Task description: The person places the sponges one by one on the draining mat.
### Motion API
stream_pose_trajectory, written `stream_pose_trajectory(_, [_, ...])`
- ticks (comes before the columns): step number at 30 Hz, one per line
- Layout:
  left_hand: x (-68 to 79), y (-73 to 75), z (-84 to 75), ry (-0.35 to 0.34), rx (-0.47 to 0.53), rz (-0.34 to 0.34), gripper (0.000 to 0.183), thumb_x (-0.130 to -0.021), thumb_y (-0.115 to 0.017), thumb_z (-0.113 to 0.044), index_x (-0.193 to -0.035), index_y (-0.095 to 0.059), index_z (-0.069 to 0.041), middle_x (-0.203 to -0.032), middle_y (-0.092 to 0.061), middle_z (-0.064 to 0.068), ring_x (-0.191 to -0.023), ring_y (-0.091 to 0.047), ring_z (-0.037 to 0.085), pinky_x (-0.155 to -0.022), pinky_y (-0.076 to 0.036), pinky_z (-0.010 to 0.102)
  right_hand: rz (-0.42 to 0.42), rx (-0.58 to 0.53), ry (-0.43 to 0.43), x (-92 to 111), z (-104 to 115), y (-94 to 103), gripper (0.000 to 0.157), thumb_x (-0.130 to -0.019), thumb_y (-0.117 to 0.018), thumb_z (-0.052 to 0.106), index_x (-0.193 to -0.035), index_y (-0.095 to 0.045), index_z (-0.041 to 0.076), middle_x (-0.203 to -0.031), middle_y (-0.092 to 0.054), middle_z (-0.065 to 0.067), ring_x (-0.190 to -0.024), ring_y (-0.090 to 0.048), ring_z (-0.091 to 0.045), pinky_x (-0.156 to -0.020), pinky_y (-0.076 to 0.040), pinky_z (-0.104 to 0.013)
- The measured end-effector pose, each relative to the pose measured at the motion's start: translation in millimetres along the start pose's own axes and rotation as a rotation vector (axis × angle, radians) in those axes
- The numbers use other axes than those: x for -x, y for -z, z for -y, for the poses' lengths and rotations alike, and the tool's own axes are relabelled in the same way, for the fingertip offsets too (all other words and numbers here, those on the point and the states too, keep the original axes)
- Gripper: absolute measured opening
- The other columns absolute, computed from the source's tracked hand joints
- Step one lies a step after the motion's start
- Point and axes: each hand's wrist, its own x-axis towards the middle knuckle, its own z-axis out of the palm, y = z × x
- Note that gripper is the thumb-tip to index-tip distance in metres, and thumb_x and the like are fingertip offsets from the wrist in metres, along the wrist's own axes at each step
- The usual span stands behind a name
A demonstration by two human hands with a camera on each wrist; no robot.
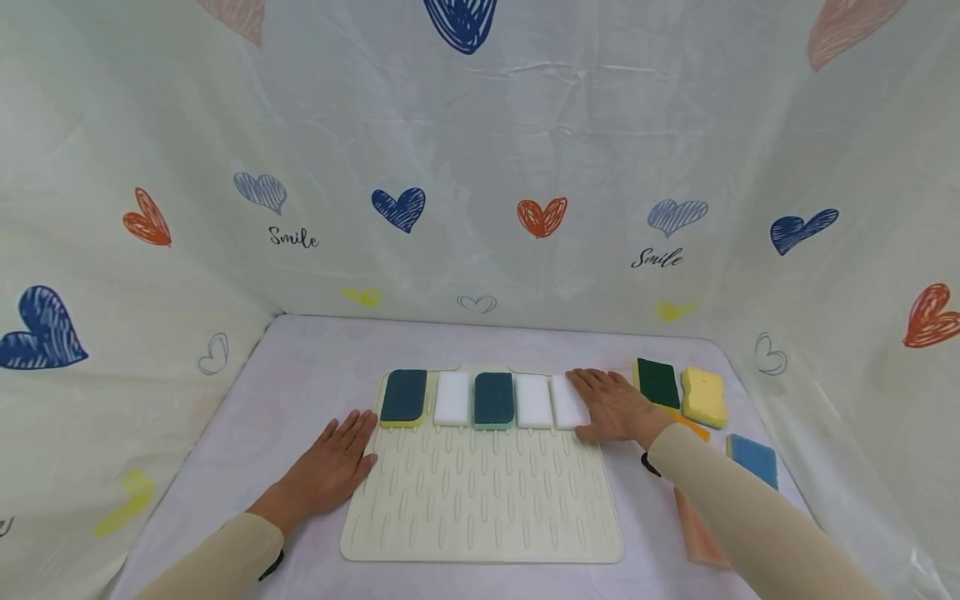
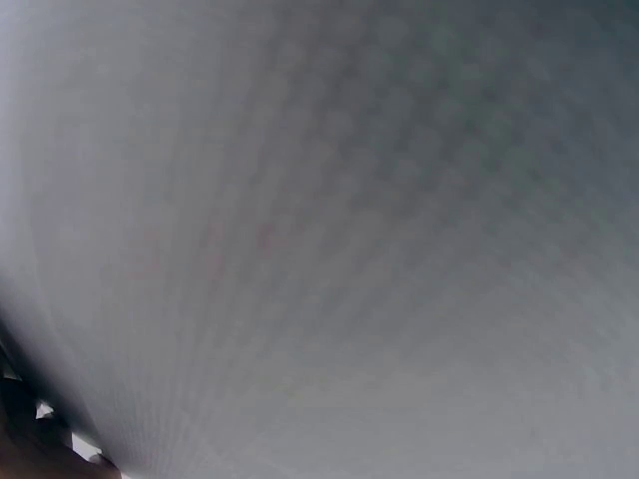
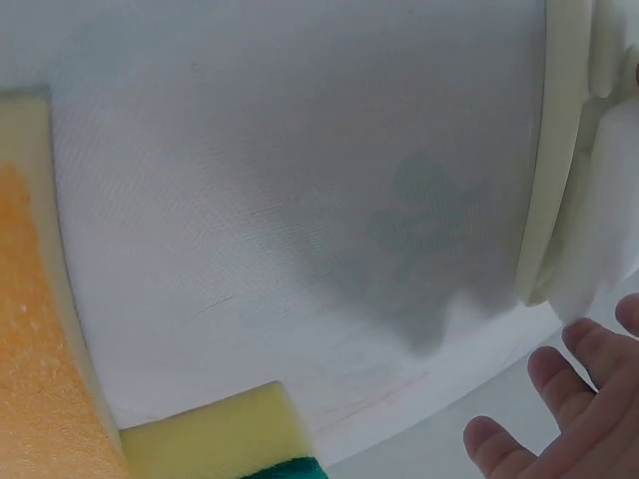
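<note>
A pale cream ribbed mat (image 1: 483, 500) lies on the table with a row of sponges along its far edge. From the left come a dark-topped sponge (image 1: 403, 396), a white sponge (image 1: 452, 398), another dark-topped sponge (image 1: 493, 398) and two more white sponges, the middle one (image 1: 533, 401) and the rightmost (image 1: 567, 403). My right hand (image 1: 615, 408) touches the rightmost white one, fingers stretched out; they also show in the right wrist view. My left hand (image 1: 333, 462) rests flat by the mat's left edge. The left wrist view shows mostly blurred tabletop.
Right of the mat lie a dark green scourer sponge (image 1: 657, 383), a yellow sponge (image 1: 705, 397), an orange piece (image 1: 690, 424) partly under my sleeve, a blue sponge (image 1: 753, 460) and a peach-orange block (image 1: 701, 533). A heart-printed curtain (image 1: 480, 150) surrounds the table (image 1: 315, 350).
</note>
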Motion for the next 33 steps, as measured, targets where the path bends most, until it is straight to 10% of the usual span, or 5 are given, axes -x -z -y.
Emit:
stream_pose_trajectory(18, [-1.2, -3.6, 1.0, -0.005, -0.014, -0.022, 0.066, -0.112, -0.049, -0.035, -0.161, -0.033, 0.007, -0.168, -0.036, 0.024, -0.156, -0.033, 0.044, -0.124, -0.03, 0.063, -0.147, 0.002, -0.025, 18.8, -21.1, 24.8, 0.103, -0.094, -0.072, 0.056, -0.165, -0.024, -0.003, -0.168, -0.034, -0.024, -0.152, -0.036, -0.046, -0.125, -0.027, -0.065])
stream_pose_trajectory(33, [-1.3, -5.8, 2.2, 0.011, -0.007, -0.002, 0.069, -0.112, -0.048, -0.037, -0.164, -0.03, 0.004, -0.17, -0.033, 0.022, -0.158, -0.03, 0.043, -0.126, -0.027, 0.063, -0.242, 0.257, -0.085, 48.6, -58.4, 35.5, 0.101, -0.094, -0.074, 0.052, -0.162, -0.03, -0.008, -0.166, -0.037, -0.027, -0.153, -0.036, -0.046, -0.125, -0.02, -0.07])
